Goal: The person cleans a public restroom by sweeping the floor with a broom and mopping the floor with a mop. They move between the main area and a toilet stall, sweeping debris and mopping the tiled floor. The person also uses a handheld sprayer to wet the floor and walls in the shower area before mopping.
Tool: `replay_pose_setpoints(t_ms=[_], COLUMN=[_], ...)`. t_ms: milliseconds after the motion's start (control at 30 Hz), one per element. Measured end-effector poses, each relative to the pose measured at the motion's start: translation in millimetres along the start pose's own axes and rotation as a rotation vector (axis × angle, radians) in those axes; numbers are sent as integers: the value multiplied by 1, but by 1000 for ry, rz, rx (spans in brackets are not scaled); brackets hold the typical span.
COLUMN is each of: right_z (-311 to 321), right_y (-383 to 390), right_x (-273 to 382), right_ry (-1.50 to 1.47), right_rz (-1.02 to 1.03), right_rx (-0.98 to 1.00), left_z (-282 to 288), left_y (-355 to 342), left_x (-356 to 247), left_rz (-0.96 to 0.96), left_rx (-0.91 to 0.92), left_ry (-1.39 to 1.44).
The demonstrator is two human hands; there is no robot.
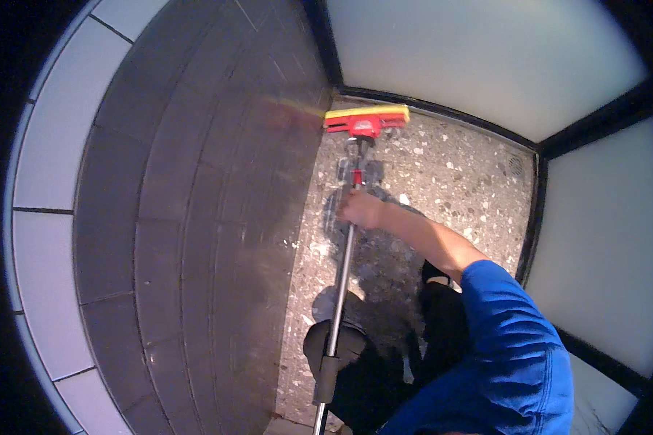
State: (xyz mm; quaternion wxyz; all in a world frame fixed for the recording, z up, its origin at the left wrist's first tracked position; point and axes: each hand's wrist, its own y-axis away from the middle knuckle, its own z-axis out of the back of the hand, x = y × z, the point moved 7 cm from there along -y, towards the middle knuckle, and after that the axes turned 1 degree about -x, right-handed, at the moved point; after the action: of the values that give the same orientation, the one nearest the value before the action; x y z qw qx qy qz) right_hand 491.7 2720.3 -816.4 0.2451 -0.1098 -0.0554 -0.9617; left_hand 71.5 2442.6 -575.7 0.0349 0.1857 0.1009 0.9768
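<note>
My right hand is closed around the metal pole of a sponge mop, a little below its head. The red mop head carries a yellow sponge strip along its far side. It lies across the far left corner of the speckled floor, close to the dark tiled wall. From my hand the pole slants down past a dark grip sleeve and leaves the view at the bottom edge. My left hand is out of sight.
A dark tiled wall with a white tile band runs along the left. Black-framed frosted panels close off the far and right sides. A small round drain sits in the far right corner. My dark-trousered legs stand below.
</note>
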Motion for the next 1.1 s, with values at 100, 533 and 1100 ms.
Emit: replay_pose_setpoints(t_ms=[100, 533, 1100], right_z=[-10, 14, -17], right_y=[42, 122, 20], right_x=[2, 106, 54], right_ry=[-24, -401, -34], right_rz=[-13, 217, 118], right_rx=[-49, -78, -23], left_z=[-12, -48, -113], left_y=[9, 21, 80], left_x=[0, 3, 86], left_rz=[30, 66, 65], left_rx=[32, 165, 238], left_ry=[12, 109, -188])
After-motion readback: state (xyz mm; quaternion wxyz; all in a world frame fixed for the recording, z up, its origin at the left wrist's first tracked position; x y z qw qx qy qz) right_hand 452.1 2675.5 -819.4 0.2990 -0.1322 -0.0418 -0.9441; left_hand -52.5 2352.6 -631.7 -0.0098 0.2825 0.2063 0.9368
